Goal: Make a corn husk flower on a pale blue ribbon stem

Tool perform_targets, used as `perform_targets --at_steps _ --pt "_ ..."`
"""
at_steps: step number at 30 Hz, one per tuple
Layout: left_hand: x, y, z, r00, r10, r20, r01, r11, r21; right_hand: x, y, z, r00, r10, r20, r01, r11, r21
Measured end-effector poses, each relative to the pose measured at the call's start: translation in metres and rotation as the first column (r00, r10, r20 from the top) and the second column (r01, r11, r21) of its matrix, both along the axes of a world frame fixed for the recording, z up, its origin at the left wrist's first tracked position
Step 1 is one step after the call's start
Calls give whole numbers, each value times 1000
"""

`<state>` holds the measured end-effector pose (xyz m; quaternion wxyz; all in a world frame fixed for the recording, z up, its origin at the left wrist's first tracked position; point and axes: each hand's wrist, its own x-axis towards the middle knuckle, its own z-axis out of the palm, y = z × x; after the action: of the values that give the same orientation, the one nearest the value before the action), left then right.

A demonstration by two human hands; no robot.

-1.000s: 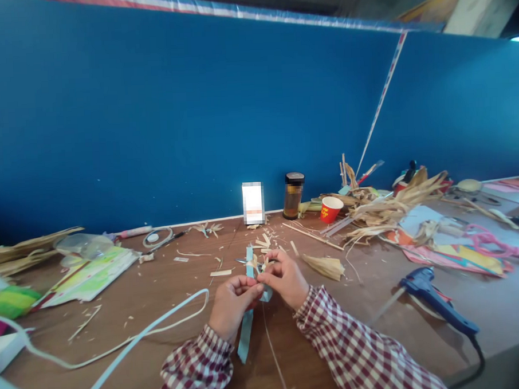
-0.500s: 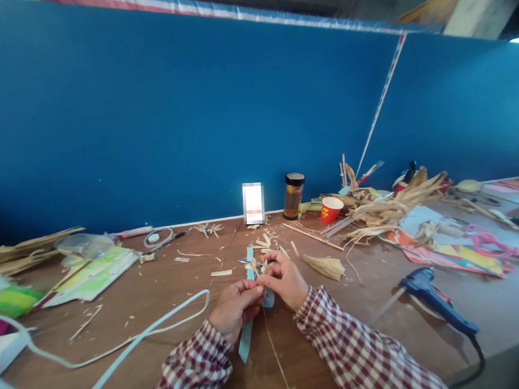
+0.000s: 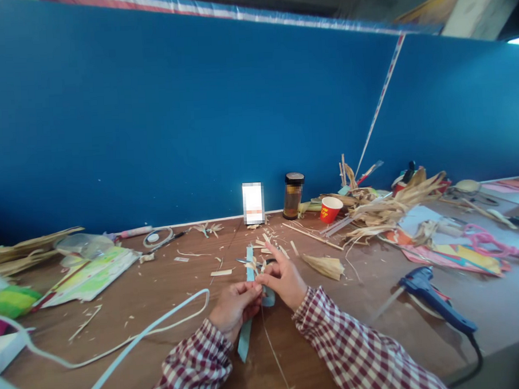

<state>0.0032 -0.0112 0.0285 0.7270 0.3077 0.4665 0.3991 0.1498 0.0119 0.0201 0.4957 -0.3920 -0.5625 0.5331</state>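
My left hand is closed in a pinch on a small flower-like bundle of pale corn husk. Close against it is my right hand, its thumb tip at the left fingertips and its index finger stretched up and away. Whatever its other fingers grip is hidden. A thin thread hangs from between the hands down to the table. Beneath them lies a light blue strip. A pale blue rounded piece shows below the right thumb; its kind is unclear.
To the right lies a blue glue gun with its cord. Dried corn husks, a red paper cup and a dark-lidded jar stand at the back. White cable loops across the left. Husk scraps litter the brown table.
My right index finger has straightened and lifted away from the husk bundle, while the thumb stays at the left fingertips. My left hand has barely moved.
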Motion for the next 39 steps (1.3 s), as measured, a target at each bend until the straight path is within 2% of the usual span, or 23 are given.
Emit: perform_targets --at_steps 7,14,19,24,30,35,39 --pt "1 -2 3 1000 -24 19 24 999 24 0 0 0 1000 15 -24 -16 1000 -17" --pt "3 0 6 995 97 15 -98 987 129 -5 2 -1 988 81 -129 -92 993 -81" --pt "-2 6 0 980 188 -61 -167 954 248 -8 0 -2 993 111 -35 -115 986 -122" --pt "-5 8 -4 951 254 -175 -183 921 344 -6 -2 4 993 54 100 -48 997 -60" --pt "-6 9 -10 926 326 -190 -219 874 433 -4 -4 10 984 51 170 -48 999 -23" --pt "1 7 -11 949 243 -200 -133 886 444 -4 -1 6 998 19 61 -22 998 52" --pt "4 3 -8 960 208 -188 -114 901 418 -5 0 4 1000 9 8 -9 1000 1"
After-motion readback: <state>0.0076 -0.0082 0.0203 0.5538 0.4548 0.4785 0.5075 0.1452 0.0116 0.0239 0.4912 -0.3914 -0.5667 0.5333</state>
